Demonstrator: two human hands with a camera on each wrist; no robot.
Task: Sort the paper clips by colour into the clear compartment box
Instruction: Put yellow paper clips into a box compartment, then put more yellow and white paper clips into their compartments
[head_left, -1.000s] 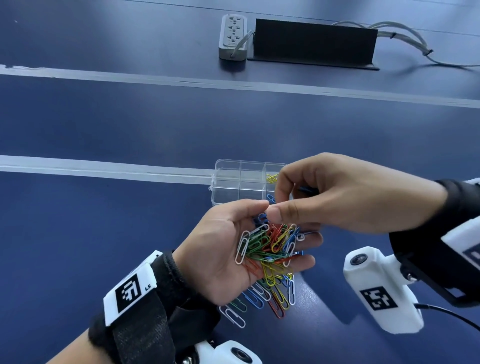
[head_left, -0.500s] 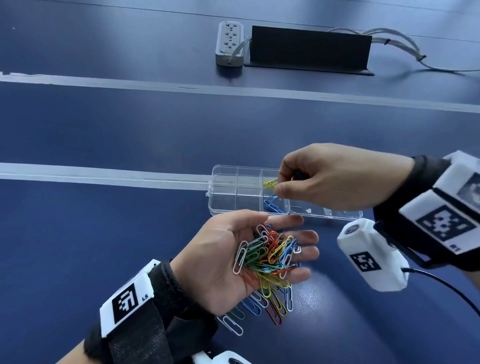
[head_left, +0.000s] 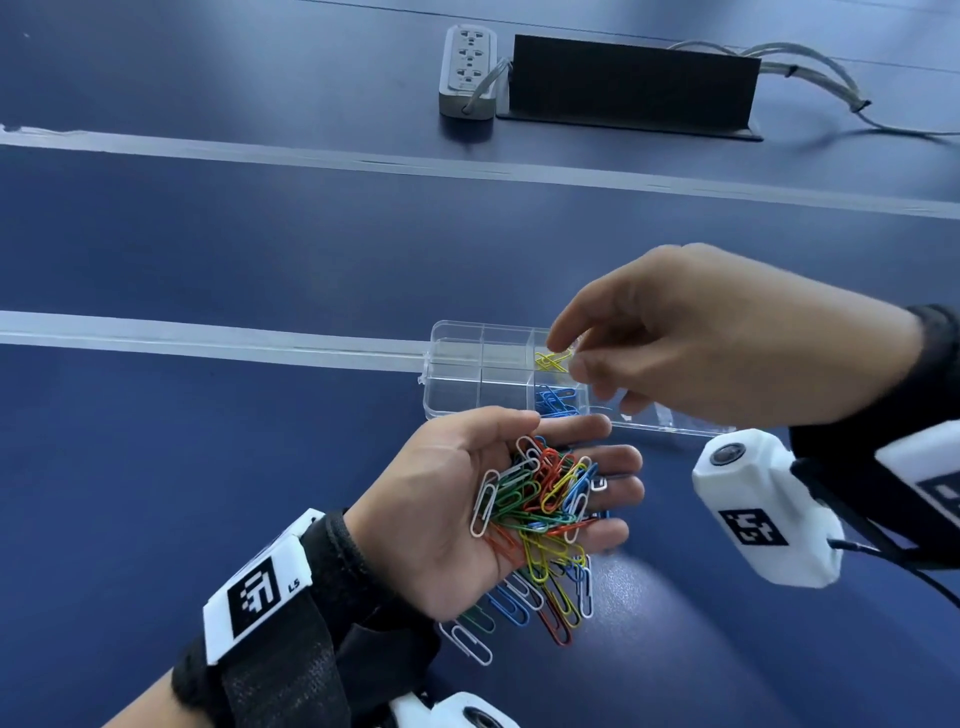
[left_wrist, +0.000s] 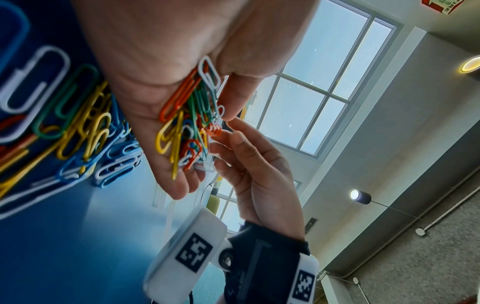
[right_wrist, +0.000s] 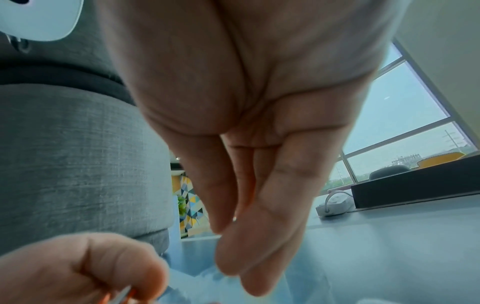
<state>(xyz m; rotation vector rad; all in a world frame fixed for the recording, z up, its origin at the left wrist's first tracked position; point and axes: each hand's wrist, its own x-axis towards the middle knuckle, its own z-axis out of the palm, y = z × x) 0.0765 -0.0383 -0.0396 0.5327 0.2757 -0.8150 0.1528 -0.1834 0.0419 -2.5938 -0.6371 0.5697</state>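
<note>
Clear box: yellow clips, blue clips.

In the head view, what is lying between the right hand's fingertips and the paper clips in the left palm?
In the head view, the blue clips in the compartment box lie between the right hand and the left hand.

Left hand lies palm up, fingers gently cupped and pointing right, wrist strapped in a black band. Right hand hovers above and beyond it, palm down, fingers loosely extended leftward, thumb and forefinger slightly apart.
</note>
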